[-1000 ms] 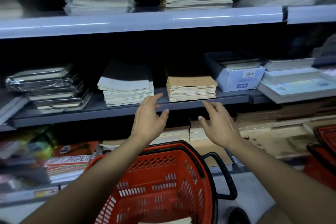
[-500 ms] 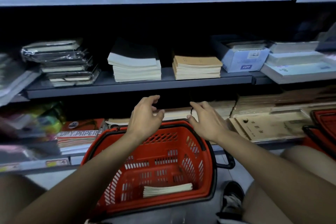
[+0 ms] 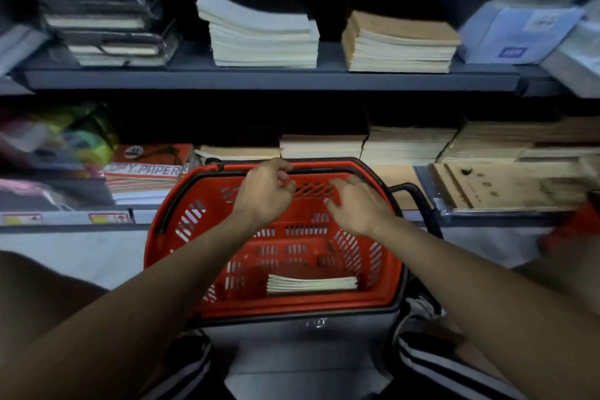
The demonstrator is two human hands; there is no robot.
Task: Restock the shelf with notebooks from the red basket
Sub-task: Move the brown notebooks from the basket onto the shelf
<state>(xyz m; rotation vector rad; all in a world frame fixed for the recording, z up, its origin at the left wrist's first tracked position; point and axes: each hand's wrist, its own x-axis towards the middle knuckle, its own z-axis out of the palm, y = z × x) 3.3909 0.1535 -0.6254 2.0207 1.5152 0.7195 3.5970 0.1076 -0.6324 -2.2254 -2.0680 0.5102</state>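
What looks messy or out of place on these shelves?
The white notebook stack on the upper shelf has its top books slid left, bowed and overhanging the rest. The brown stack beside it sits squarer. Nothing looks spilled or torn.

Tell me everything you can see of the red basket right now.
The red basket is plastic with slotted walls and floor, a dark rim and black handles, one folded along the far rim, another sticking out to the right. It stands upright on the floor before the lowest shelf, between the person's feet. Inside, a small stack of notebooks lies flat near the front wall; the rest of the floor is bare. Both hands, left hand and right hand, hang over its far side, holding nothing.
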